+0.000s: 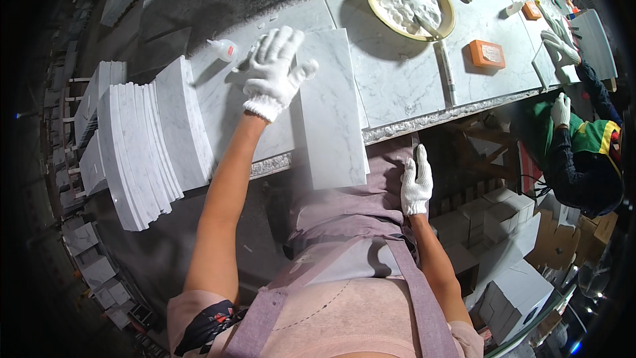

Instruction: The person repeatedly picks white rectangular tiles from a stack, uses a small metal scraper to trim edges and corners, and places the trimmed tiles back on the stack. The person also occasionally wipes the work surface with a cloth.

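A long white-grey marble tile (329, 106) lies on the worktable with its near end sticking out over the edge above my lap. My left hand (275, 70), in a white knit glove, is open beside the tile's left edge, fingers spread, palm down. Just left of it lies a small clear squeeze bottle (222, 49) with a red mark. My right hand (416, 182), also gloved, is low by my right thigh below the table edge. Its fingers are stretched out. A thin greyish tip shows by the fingertips; what it is cannot be made out.
Marble slabs (142, 149) stand in a row at the left. A cream bowl (373, 10) holds white powder and a scoop-like tool. An orange box (487, 54) and a marble strip (446, 76) lie nearby. A gloved co-worker (576, 139) works at the right; boxes (510, 298) stand below.
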The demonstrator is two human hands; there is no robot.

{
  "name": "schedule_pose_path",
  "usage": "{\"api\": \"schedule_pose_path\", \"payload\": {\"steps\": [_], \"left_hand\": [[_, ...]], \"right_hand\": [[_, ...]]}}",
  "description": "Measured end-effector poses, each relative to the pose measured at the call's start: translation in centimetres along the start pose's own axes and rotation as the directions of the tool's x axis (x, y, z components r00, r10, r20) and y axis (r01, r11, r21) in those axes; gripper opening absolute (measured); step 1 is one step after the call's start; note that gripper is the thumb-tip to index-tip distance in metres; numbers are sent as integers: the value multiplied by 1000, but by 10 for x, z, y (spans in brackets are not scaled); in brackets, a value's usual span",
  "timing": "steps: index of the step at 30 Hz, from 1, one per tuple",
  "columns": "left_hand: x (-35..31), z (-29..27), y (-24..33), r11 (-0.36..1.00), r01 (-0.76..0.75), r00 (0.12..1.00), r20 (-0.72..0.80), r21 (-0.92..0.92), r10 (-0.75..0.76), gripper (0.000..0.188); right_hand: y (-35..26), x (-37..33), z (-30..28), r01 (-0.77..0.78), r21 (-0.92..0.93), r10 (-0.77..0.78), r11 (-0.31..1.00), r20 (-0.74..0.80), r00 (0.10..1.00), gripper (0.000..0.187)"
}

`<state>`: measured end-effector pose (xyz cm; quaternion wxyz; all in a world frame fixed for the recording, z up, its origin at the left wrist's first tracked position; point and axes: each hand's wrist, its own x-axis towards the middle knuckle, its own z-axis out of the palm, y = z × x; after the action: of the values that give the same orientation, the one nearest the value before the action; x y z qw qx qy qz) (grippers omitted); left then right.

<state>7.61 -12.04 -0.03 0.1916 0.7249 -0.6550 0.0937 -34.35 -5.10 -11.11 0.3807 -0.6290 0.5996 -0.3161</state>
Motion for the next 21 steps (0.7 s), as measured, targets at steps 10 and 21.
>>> {"api": "schedule_pose_path", "payload": {"steps": [10, 21], "left_hand": [[-32, -13, 22, 971, 56, 988, -129, -233, -88, 60], [1, -2, 3, 974, 223, 958, -177, -33, -225, 62]], "right_hand": [[-29, 1, -4, -94, 119, 97, 988, -19, 995, 49], [-3, -1, -3, 12, -40, -11, 999, 7, 1000, 52]]}}
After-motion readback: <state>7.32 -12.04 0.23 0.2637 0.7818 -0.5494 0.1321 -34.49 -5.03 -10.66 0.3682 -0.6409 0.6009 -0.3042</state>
